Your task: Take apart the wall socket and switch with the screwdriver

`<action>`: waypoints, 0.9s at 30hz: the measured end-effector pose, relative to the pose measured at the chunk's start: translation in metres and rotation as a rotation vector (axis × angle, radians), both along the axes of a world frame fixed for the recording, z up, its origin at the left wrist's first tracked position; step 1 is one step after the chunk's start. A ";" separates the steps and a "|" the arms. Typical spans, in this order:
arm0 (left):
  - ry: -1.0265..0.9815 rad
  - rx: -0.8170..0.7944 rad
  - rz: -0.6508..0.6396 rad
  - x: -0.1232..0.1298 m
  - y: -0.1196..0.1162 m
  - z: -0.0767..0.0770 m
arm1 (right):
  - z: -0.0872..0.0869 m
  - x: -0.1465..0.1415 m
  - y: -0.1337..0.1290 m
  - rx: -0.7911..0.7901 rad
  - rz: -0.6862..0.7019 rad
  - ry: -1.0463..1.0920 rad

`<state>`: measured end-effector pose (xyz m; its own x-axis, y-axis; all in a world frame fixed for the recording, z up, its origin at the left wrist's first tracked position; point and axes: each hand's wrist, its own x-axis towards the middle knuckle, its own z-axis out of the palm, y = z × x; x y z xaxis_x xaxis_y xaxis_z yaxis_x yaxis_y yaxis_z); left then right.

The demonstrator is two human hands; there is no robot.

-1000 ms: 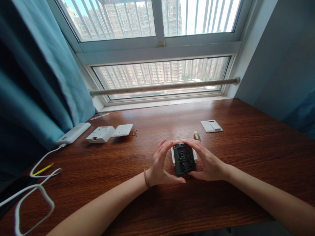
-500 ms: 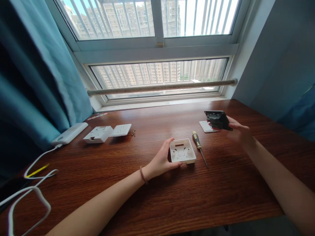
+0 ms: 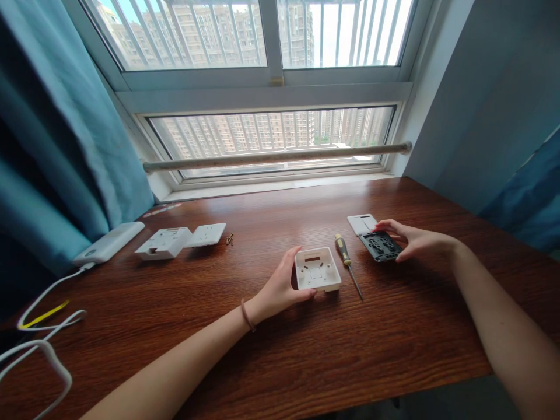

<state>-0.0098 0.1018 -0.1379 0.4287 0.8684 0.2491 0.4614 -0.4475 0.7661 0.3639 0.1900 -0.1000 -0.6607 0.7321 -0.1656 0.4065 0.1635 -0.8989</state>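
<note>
On the wooden table, my left hand (image 3: 280, 284) grips the left side of a square white open box (image 3: 317, 270), thumb at its front edge and fingers at the back. My right hand (image 3: 413, 240) holds a black square panel (image 3: 380, 245) by its right side, low over the table or on it. A flat white plate (image 3: 359, 222) lies just behind the black panel. Between the box and the panel lies a screwdriver (image 3: 343, 249), its shaft pointing toward the table's front.
At the left are another white box (image 3: 165, 244), a white socket plate (image 3: 207, 234) and several small screws (image 3: 230, 239). A white power bank (image 3: 109, 242) with a cable and a yellow strip (image 3: 46, 314) lie farther left. A window stands behind the table (image 3: 262, 361).
My right hand has lowered the black panel from above the white plate to the table beside it, turning its inner face up. My left hand still holds the white box.
</note>
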 end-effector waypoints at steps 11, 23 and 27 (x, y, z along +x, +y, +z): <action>0.013 0.007 0.006 0.000 0.000 -0.001 | -0.007 0.001 0.003 -0.002 0.019 -0.078; 0.000 -0.008 -0.005 0.002 -0.002 0.005 | -0.009 0.003 0.005 -0.026 0.051 -0.117; -0.002 0.008 -0.018 0.003 -0.002 0.004 | -0.010 0.006 0.004 -0.008 0.038 -0.124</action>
